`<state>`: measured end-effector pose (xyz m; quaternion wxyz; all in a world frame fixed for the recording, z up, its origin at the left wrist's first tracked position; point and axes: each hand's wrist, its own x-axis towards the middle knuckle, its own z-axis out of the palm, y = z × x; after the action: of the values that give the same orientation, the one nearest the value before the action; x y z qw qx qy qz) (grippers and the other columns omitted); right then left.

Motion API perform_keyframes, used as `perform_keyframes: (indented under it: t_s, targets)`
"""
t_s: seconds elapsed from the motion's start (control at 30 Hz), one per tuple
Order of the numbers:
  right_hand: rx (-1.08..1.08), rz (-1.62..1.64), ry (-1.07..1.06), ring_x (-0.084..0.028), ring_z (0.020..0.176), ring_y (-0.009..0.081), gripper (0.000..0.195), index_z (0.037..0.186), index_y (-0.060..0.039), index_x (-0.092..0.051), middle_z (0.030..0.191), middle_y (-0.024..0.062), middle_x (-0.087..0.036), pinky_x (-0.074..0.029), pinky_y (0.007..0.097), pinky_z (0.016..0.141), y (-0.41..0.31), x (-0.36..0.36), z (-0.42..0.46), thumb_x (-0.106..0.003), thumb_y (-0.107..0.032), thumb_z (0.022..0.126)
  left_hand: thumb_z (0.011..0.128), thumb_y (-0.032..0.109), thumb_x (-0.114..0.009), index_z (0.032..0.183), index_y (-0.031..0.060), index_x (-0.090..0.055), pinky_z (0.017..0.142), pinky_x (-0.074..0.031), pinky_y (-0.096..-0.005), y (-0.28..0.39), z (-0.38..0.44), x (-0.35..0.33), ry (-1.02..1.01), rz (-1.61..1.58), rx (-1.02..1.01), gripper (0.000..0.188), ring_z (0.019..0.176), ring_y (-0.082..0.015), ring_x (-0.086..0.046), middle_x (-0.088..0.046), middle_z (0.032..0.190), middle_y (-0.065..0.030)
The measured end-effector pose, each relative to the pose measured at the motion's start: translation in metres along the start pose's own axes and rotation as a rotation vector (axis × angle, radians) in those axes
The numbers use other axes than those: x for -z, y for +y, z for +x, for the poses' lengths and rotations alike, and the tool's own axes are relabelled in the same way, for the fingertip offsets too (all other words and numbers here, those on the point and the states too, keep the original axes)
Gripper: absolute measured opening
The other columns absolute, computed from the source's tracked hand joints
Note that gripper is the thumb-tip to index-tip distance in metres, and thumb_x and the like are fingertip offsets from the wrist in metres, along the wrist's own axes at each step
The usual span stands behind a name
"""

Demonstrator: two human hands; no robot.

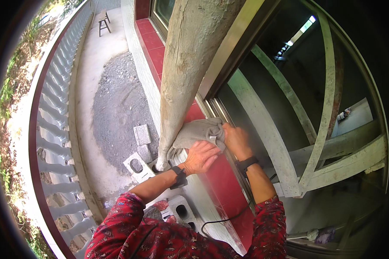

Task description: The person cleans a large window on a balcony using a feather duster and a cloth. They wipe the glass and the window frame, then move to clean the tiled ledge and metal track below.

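A bunched grey cloth [196,131] lies over the red tiled window sill [218,181], close against a thick wooden post [188,58]. My right hand [237,140] grips the cloth's right end beside the metal window track [222,111]. Resting on the cloth's near edge is my left hand [201,157], its fingers bent together over a fold with a small white tag. Whether those fingers pinch the fabric is hard to see. Both wrists wear dark bands.
Concrete blocks [137,166] lie below the sill, near a heap of grey gravel [120,97]. A balustrade [52,129] borders the walkway on the left. Wooden beams [265,119] stand inside the window opening. A black cable [222,221] crosses the sill. A wooden sawhorse [103,24] stands farther off.
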<state>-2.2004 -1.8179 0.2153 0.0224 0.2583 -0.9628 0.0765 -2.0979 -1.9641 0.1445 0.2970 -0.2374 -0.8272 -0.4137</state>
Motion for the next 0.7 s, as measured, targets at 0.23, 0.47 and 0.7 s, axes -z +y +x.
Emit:
perform_keyframes:
  t_s: [0.23, 0.47, 0.7]
  targets:
    - [0.144, -0.081, 0.189, -0.063, 0.072, 0.0431, 0.009, 0.095, -0.0121, -0.057, 0.072, 0.0209, -0.064, -0.048, 0.0541, 0.063, 0.000, -0.028, 0.101, -0.051, -0.017, 0.090, 0.077, 0.011, -0.061, 0.110, 0.0058, -0.057, 0.083, -0.037, -0.0402, -0.006, 0.001, -0.011, 0.093, 0.091, 0.087, 0.034, 0.099, -0.0302, -0.054, -0.058, 0.105, -0.0115]
    - [0.081, -0.200, -0.126, -0.066, 0.074, 0.0421, 0.019, 0.102, -0.0067, -0.055, 0.075, 0.0216, -0.066, -0.050, 0.0528, 0.066, -0.020, -0.004, 0.026, -0.053, -0.009, 0.083, 0.077, 0.008, -0.060, 0.106, 0.0132, -0.064, 0.085, -0.037, -0.0391, -0.012, -0.012, -0.007, 0.071, 0.161, 0.222, 0.029, 0.102, -0.0269, -0.053, -0.058, 0.106, -0.0059]
    - [0.127, -0.143, 0.168, -0.064, 0.072, 0.0434, 0.015, 0.102, -0.0076, -0.052, 0.072, 0.0221, -0.064, -0.050, 0.0527, 0.062, -0.004, -0.028, 0.102, -0.050, -0.010, 0.087, 0.077, 0.008, -0.061, 0.104, 0.0139, -0.064, 0.086, -0.037, -0.0395, -0.005, 0.000, -0.016, 0.031, 0.117, 0.195, 0.028, 0.105, -0.0267, -0.052, -0.057, 0.107, -0.0054]
